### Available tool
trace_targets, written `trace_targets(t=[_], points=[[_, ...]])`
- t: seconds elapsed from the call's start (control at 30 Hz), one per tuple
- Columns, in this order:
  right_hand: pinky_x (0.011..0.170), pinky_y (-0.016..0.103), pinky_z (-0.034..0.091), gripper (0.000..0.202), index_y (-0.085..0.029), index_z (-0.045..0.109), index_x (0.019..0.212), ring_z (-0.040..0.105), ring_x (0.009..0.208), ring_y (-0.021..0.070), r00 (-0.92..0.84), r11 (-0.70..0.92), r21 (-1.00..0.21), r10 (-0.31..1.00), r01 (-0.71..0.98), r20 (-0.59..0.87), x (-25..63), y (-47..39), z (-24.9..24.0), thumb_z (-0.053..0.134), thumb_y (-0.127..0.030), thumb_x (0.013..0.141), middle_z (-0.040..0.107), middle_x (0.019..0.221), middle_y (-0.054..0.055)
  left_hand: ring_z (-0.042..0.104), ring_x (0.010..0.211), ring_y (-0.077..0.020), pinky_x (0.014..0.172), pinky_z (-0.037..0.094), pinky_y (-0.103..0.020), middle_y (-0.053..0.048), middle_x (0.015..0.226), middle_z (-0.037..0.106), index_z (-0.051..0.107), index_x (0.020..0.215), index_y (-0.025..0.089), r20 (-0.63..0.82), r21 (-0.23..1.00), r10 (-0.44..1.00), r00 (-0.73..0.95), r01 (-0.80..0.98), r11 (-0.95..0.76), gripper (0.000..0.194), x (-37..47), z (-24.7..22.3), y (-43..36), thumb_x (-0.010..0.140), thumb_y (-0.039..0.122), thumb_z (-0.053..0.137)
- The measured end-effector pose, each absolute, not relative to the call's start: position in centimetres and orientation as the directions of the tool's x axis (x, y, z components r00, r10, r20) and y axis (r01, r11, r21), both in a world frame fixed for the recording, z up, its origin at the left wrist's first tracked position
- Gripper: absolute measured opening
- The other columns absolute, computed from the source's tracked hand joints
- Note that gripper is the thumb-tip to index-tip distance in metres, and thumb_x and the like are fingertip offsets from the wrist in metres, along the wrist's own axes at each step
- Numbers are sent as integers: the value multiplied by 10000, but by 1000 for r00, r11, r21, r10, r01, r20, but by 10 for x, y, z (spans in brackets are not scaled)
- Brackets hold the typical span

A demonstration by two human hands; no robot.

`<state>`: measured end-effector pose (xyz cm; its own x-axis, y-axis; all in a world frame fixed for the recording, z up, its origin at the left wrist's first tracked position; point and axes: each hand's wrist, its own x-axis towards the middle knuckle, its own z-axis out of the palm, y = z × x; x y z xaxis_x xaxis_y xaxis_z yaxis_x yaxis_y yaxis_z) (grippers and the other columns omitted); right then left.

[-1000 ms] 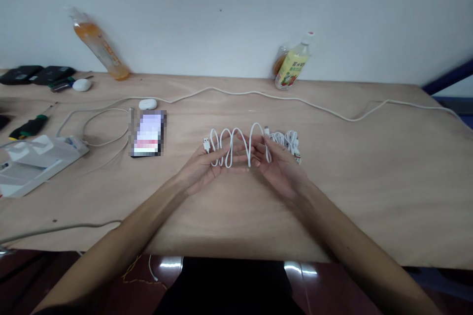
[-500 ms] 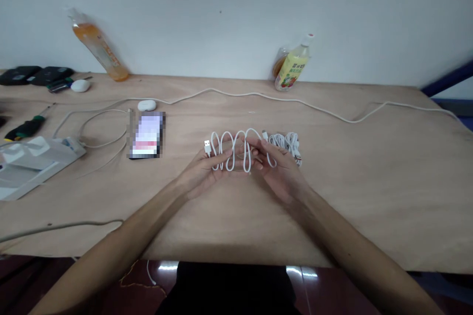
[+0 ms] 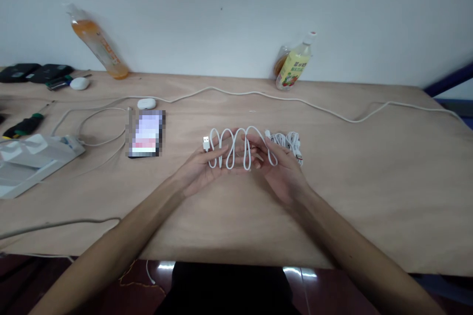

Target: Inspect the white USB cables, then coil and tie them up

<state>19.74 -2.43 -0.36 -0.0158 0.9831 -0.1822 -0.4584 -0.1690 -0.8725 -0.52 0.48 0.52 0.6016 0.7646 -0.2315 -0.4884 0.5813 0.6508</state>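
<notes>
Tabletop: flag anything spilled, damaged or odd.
No spill or damage shows. Blocky squares cover the phone, left of the looped cable; that looks like blurring in the picture, not breakage. The orange bottle and yellow bottle appear tilted outward, possibly just the camera's wide view.

White cable (image 3: 245, 150): smooth plastic sheath, faint sheen; its USB plug (image 3: 206, 140) has bright metal shell. Bundled cables (image 3: 293, 140): same smooth white plastic look. Tabletop (image 3: 369, 172): pale wood, matt, grain showing. Wall (image 3: 185, 34): smooth, matt. Orange-drink bottle (image 3: 98, 47), yellow-label bottle (image 3: 294, 66): clear plastic, shiny. Small white case (image 3: 147, 104): smooth plastic, low gloss. Screwdriver (image 3: 25, 127): dull plastic-looking grip, metal shaft. Floor (image 3: 318, 293): dark red, glossy, throwing back light. Lap clothing (image 3: 229, 288): black cloth, matt.
</notes>
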Motion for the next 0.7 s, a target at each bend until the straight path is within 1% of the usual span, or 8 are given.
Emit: trace_targets(t=[0.1, 0.2, 0.33, 0.43, 0.6, 0.7], points=[[689, 313, 517, 273, -306, 909, 927, 666, 831, 193, 13, -141, -884, 986, -446, -164, 197, -24, -4, 939, -544, 796, 843, 981, 52, 843, 1131, -333, 1067, 639, -528, -163, 1288, 842, 572, 1629, 234, -228, 629, 752, 618, -496, 599, 544, -7, 5, 7, 1096, 131, 580], [706, 301, 544, 314, -300, 885, 927, 703, 867, 195, 38, -125, -892, 987, -434, -157, 197, -23, -5, 960, -563, 773, 860, 1003, 46, 824, 1188, -360, 1103, 619, -557, -175, 1294, 838, 547, 1652, 208, -234, 586, 726, 647, -501, 636, 545, -8, 6, 9, 1108, 172, 547], [622, 282, 540, 407, -272, 823, 1003, 737, 853, 205, 77, -99, -915, 987, -392, -139, 196, -23, -7, 928, -606, 795, 869, 1038, 51, 797, 1254, -373, 1176, 561, -593, -197, 1344, 817, 453, 1716, 184, -250, 569, 710, 659, -493, 658, 582, -10, 8, 10, 1137, 202, 495], [573, 270, 535, 439, -258, 782, 1050, 737, 793, 193, 73, -116, -926, 986, -358, -152, 196, -23, -7, 909, -603, 811, 868, 1037, 50, 787, 1274, -375, 1216, 521, -609, -215, 1402, 790, 437, 1725, 166, -258, 547, 697, 669, -493, 676, 581, -11, 7, 9, 1145, 198, 467], [546, 246, 542, 466, -246, 734, 1029, 732, 743, 173, 110, -134, -932, 977, -337, -181, 193, -23, -7, 965, -541, 753, 853, 926, 18, 793, 1260, -369, 1238, 500, -610, -201, 1409, 790, 498, 1691, 172, -257, 496, 700, 666, -531, 687, 554, -8, 0, 8, 1137, 185, 480], [555, 251, 557, 465, -235, 707, 983, 723, 699, 167, 139, -141, -935, 971, -325, -195, 192, -24, -10, 966, -547, 755, 820, 820, 2, 784, 1278, -374, 1219, 515, -619, -198, 1432, 779, 526, 1672, 188, -277, 494, 700, 658, -527, 691, 533, -8, -3, 8, 1141, 194, 480]])
